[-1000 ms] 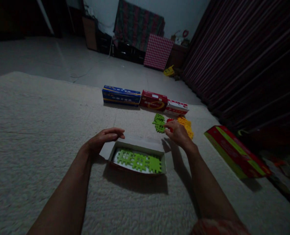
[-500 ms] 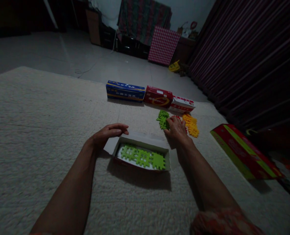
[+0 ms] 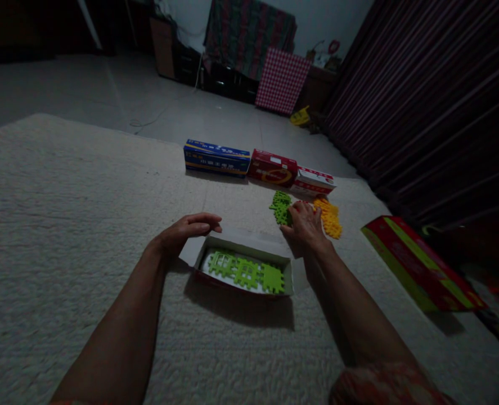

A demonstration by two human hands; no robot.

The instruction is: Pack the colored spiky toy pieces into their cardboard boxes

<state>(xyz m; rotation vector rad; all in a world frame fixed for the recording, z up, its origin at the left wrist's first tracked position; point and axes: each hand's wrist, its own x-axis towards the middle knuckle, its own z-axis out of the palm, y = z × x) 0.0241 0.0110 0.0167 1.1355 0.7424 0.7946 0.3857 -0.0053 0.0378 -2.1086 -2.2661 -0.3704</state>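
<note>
An opened long carton (image 3: pixel 241 288) lies in front of me with its pale inside facing up. Three light-green notched building pieces (image 3: pixel 246 272) are in a row inside it, two with window cut-outs. My left hand (image 3: pixel 192 228) is at the carton's far left corner, by the left flap, fingers stretched out. Beyond the far right corner, my right hand (image 3: pixel 306 225) is lowered with bent fingers at the right edge of a green pile of pieces (image 3: pixel 280 207). A yellow pile (image 3: pixel 329 218) lies right of that hand. Red pieces behind the knuckles are mostly covered, and the fingertips are hidden.
Along the far side of the quilted mat (image 3: pixel 84 225) stand a blue box (image 3: pixel 216 160), a red box (image 3: pixel 272 169) and a white-and-red box (image 3: pixel 314 180). A larger red-and-green box (image 3: pixel 422 264) sits at the right, near dark curtains (image 3: pixel 426 101).
My right hand has shifted slightly beside the green pile and now covers more of the red pieces. My left hand and the carton have stayed put.
</note>
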